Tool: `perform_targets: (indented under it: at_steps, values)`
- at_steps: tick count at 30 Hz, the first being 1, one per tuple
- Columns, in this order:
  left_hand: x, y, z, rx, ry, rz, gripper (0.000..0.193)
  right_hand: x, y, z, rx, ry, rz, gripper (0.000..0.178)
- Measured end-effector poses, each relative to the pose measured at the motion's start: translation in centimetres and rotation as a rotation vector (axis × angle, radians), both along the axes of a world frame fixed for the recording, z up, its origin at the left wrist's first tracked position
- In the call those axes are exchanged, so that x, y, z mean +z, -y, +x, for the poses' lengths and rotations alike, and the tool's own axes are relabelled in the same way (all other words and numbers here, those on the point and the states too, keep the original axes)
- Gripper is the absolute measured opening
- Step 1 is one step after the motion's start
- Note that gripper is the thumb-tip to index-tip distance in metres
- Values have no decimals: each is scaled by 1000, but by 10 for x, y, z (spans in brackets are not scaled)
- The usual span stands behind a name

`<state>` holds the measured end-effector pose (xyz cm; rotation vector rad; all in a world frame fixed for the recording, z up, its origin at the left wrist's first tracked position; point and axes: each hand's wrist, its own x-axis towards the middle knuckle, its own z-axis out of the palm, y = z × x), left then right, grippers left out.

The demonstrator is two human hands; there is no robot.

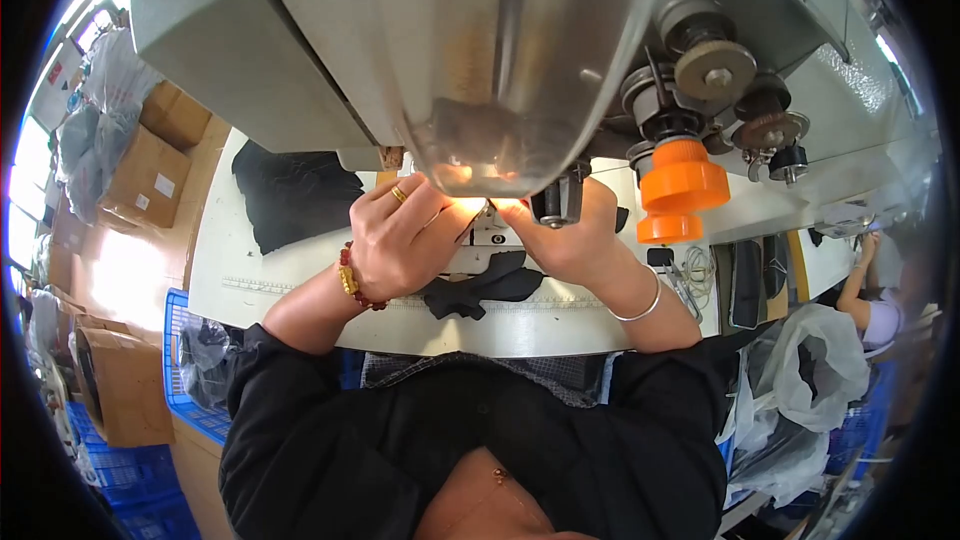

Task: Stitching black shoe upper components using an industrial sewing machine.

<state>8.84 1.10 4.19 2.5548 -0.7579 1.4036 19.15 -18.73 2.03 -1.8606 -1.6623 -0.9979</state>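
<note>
Under the head of a grey sewing machine [500, 60], both hands meet at the lit needle area. My left hand [400, 240] has curled, closed fingers, with the fingertips partly behind the machine head; what they pinch is hidden. From the other side my right hand [583, 237] reaches in, thumb and forefinger toward the same spot. A black presser part of the machine covers some of its fingers, and they look drawn together on something too small to make out. A cut piece of black fabric [486, 286] lies on the table just below the metal needle plate [488, 238], between my wrists.
A larger black fabric stack [293, 197] rests on the white table [250, 280] at left. A ruler strip [400, 302] runs along its front. Orange thread knobs [684, 178] hang at right. Cartons [150, 175], a blue crate [190, 380] and plastic bags [815, 360] surround me; another person [872, 305] works far right.
</note>
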Motion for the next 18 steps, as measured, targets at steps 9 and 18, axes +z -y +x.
perform_targets:
  at_steps: [9,18]
  values:
    - [0,-4,5,118,8,11,23,-10,2,0,-115,30,-59,35]
    - [7,-17,4,38,-152,-100,16,1,-5,-8,-95,-6,20,45]
